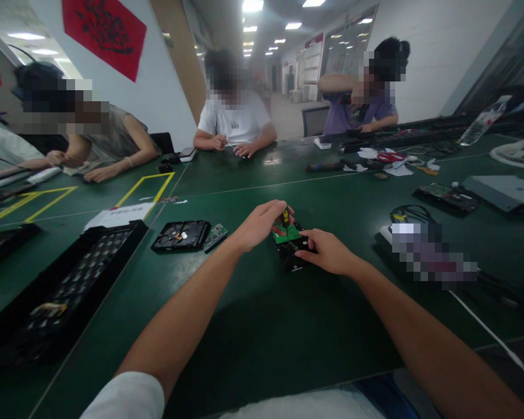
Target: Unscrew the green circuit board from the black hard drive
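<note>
A black hard drive [290,259] with a green circuit board [281,238] on its upper face lies on the table in front of me. My left hand [264,224] is closed round the yellow and black handle of a screwdriver [286,217], which stands upright with its shaft down at the board. From the right, my right hand [329,251] grips the edge of the drive, its fingers resting on the top face. Where the screwdriver's tip meets the board is too small to make out. To the left lie another hard drive [181,235] and a loose circuit board [216,234].
A long black tray [76,279] holding small parts stands at the left. On the right are a cable [413,214], a blurred-out device, another drive [448,196] and a grey case [504,193]. Several people sit across the green table [253,326].
</note>
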The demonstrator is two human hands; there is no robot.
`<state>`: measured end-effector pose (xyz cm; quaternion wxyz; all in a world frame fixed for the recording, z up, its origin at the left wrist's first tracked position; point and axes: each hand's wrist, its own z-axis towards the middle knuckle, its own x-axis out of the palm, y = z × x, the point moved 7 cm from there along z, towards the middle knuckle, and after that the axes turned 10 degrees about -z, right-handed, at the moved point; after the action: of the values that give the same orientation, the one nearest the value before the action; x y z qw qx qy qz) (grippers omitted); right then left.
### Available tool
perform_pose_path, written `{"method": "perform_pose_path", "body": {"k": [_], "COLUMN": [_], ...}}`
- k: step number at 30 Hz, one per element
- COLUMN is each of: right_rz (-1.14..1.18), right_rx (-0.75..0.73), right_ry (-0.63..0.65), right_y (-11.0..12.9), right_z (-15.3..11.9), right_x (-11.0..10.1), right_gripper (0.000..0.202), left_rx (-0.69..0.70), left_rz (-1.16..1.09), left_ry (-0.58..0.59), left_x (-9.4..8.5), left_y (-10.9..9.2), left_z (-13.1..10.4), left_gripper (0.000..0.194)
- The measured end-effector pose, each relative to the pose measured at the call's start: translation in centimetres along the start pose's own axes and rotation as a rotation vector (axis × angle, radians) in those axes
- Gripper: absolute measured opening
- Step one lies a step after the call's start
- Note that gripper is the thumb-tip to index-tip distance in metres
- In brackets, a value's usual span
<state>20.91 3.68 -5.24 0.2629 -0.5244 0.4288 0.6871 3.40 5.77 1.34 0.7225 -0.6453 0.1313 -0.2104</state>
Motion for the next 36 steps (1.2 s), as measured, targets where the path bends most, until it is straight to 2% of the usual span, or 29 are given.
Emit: {"method": "perform_pose_path", "body": {"k": [5,10,14,18,20,28,33,36], "right_rz": [-0.007,-0.002,0.002,0.011,0.007,0.007,0.006,0.005], "right_rx": [-0.002,0.009,-0.002,0.002,0.008,0.001,0.015,0.014], "right_ry": [-0.011,0.007,0.001,-0.009,-0.014,0.004,0.023,0.028], "right_y": [-0.1,-0.3,-0.3,-0.3,-0.3,0.1,0.2,0.0], "right_z": [0.1,0.1,0.1,0.1,0.1,0.1,0.0,0.0], "right_x": [0.0,0.2,0.2,0.2,0.2,-0.2,-0.3,-0.1], "right_gripper": [0.053,0.057,0.053,0.054,0.056,0.053,0.052,0.053], "left_rx": [0.040,0.042,0.042,0.065,0.067,0.042,0.027,0.033], "left_rz": [0.113,0.033,0.043,0.187,0.206,-0.014,-0.080,-0.039], "left_ry": [-0.065,-0.036,-0.015,-0.123,-0.141,-0.007,0.018,-0.007], "left_x": [-0.3,0.2,0.4,-0.5,-0.7,0.3,0.3,0.1], "left_y": [-0.7,-1.1,-1.2,-1.3,-1.3,-0.6,-0.3,-0.4], "left_z": [-0.1,-0.3,-0.3,-0.3,-0.3,-0.2,0.0,0.0], "left_gripper": [0.044,0.032,0.032,0.037,0.038,0.039,0.038,0.039]}}
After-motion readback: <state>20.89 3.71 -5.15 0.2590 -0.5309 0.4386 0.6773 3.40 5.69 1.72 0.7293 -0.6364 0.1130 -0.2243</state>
